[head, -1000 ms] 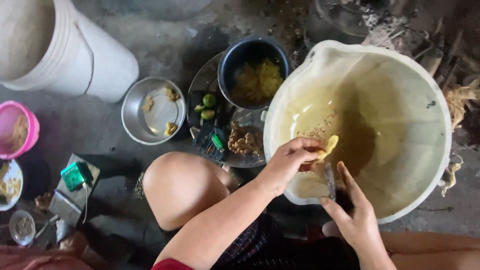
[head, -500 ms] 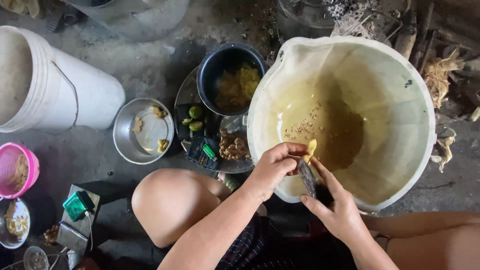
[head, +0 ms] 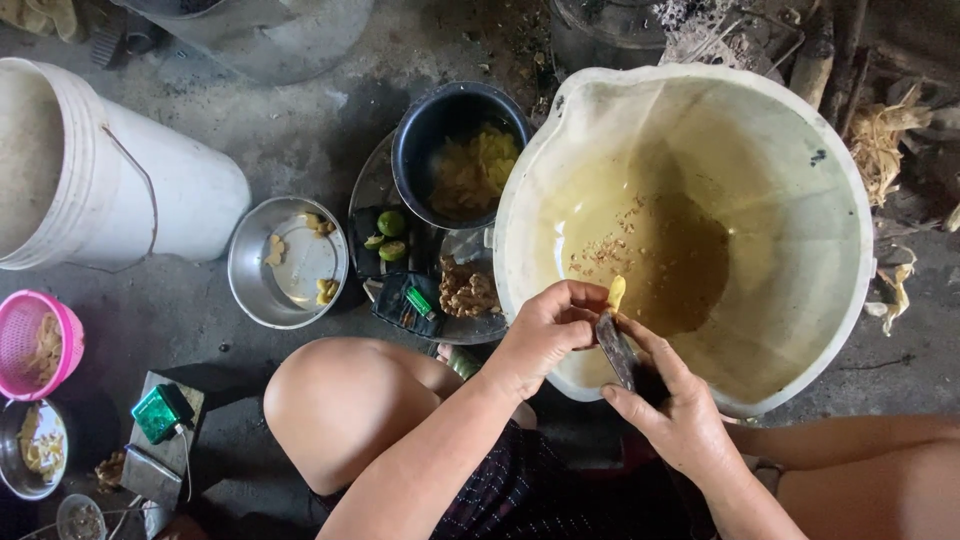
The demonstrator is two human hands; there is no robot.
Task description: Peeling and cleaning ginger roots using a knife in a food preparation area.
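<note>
My left hand (head: 545,335) pinches a small yellow piece of root (head: 616,291) over the near rim of a large cream basin (head: 800,210). My right hand (head: 675,405) grips a dark knife (head: 615,350) whose blade rests against that piece. Brownish water with floating peel scraps (head: 610,250) fills the bottom of the basin. Both hands meet just above the rim, between my bare knees.
A dark pot of yellow slices (head: 460,160) stands left of the basin on a round tray (head: 372,190) with limes (head: 388,235) and ginger (head: 468,293). Further left are a steel bowl (head: 250,290), a white bucket (head: 180,190), a pink basket (head: 22,345) and a green box (head: 160,412).
The view has shifted slightly, so everything sits a little lower in the frame. My hands stay together at the basin's rim, with the knife still working on the yellow piece.
</note>
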